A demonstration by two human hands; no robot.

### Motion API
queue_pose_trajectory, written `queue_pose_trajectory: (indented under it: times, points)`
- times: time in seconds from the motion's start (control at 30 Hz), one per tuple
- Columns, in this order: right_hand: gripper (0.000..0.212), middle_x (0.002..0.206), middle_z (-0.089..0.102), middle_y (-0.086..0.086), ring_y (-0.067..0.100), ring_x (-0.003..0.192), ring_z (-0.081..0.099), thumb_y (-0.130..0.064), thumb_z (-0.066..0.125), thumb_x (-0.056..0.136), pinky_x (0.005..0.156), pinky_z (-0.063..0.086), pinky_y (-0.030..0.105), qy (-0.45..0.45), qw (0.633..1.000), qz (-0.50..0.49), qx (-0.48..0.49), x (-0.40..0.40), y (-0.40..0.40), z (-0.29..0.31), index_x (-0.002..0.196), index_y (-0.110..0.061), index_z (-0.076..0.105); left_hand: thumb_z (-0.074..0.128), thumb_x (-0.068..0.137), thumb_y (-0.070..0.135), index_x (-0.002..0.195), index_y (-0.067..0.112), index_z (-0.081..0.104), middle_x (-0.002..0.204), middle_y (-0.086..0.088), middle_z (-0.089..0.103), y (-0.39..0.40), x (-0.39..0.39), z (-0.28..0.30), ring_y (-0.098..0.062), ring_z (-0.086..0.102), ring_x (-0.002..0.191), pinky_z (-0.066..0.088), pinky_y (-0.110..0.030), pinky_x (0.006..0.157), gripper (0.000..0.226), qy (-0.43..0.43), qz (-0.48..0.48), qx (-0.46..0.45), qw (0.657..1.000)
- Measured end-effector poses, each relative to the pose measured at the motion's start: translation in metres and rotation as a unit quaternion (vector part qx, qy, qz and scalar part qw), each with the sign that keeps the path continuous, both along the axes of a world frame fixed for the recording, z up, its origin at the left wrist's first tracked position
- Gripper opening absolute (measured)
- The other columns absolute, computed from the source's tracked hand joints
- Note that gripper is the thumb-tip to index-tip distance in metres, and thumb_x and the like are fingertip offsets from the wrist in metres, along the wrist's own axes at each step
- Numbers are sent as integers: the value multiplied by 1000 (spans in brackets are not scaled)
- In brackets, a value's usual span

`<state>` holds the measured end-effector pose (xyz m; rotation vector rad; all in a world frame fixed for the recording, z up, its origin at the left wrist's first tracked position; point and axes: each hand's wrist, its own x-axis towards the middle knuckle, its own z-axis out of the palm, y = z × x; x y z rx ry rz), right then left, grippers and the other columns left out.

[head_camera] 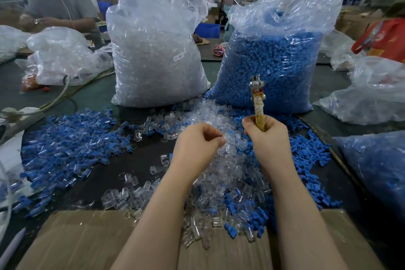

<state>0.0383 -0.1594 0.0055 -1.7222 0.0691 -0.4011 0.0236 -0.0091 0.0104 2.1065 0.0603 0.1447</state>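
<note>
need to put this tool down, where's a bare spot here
Bare dark table lies between the blue pieces on the left and the clear pieces in the middle. The cardboard is bare at its left too. Crowded: before the clear bag and blue bag, and right of the right hand holding the tool.

One clear-parts bag, one blue-parts bag, one tool
Loose parts across the surface: too many to count.

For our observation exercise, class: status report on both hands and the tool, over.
Right hand grips taped tool upright. Left hand curled over clear parts; hold unclear. Blue parts strewn around, nothing blocking.
</note>
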Motion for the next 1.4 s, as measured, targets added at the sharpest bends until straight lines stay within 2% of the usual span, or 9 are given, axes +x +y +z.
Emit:
queue_pose_trajectory:
  times: [0.1, 0.2, 0.3, 0.5, 0.67, 0.87, 1.2, 1.33, 1.4]
  points:
    - [21, 65, 51, 7, 8, 50, 38, -22, 67, 92, 45, 34, 18, -3, 1000, 16, -4, -1, 1, 0, 81, -4, 63, 77, 84, 21, 88, 22, 71, 74, 5, 74, 2, -1, 3, -7, 70, 66, 50, -19, 57, 7, 5, 16, -163, 986]
    - [23, 62, 47, 5, 7, 48, 34, -21, 67, 92, 45, 33, 19, -20, 999, 32, -3, -3, 4, 1, 79, -2, 61, 79, 81, 13, 90, 9, 70, 72, -3, 75, 2, -3, 7, -12, 72, 66, 54, -17, 56, 13, 20, 27, -331, 943]
    - [22, 60, 47, 1, 7, 51, 36, -20, 67, 92, 47, 34, 18, -42, 998, 45, -7, -4, 8, 1, 77, -6, 60, 78, 80, 8, 90, 5, 70, 70, -4, 74, 0, -3, 8, -13, 73, 66, 54, -18, 56, 13, 25, 43, -403, 914]
    - [21, 54, 42, -11, 5, 51, 33, -22, 67, 91, 49, 33, 18, -80, 994, 64, -47, -7, 12, -1, 77, -11, 58, 77, 78, 1, 89, 9, 72, 75, -4, 75, -2, -4, 12, -13, 73, 71, 56, -19, 62, 15, 18, 47, -421, 905]
    - [22, 55, 46, -14, 7, 54, 37, -24, 68, 90, 55, 35, 30, -100, 990, 46, -83, -9, 16, -2, 74, -19, 54, 77, 78, 1, 85, 7, 73, 74, -6, 75, -5, -6, 17, -14, 73, 69, 56, -19, 61, 10, 6, 44, -405, 913]
    - [22, 60, 54, -18, 5, 52, 42, -29, 68, 90, 52, 33, 28, -101, 988, 28, -117, -9, 16, -3, 74, -27, 52, 75, 79, -2, 81, 8, 74, 72, -8, 75, -9, -9, 21, -13, 72, 68, 57, -19, 63, 10, -8, 35, -388, 921]
    - [10, 62, 57, -14, 6, 53, 44, -24, 67, 90, 52, 38, 31, -90, 987, 59, -119, -8, 13, -3, 83, -28, 61, 76, 79, 0, 81, 11, 76, 74, -6, 75, -10, -9, 22, -19, 73, 75, 56, -21, 62, 11, -55, 48, -309, 948]
    - [5, 67, 63, 2, 12, 55, 47, -23, 65, 91, 53, 43, 41, -79, 987, 96, -106, -8, 12, 1, 87, -23, 66, 79, 77, 4, 83, 12, 76, 74, -2, 75, -7, -7, 20, -10, 72, 69, 53, -17, 63, 10, -66, 48, -291, 953]
    - [6, 68, 63, 6, 10, 54, 45, -21, 65, 91, 52, 40, 37, -69, 986, 111, -104, -9, 11, 3, 86, -21, 67, 80, 77, 6, 83, 12, 75, 73, -1, 75, -7, -7, 18, -8, 70, 66, 52, -16, 62, 10, -72, 54, -284, 955]
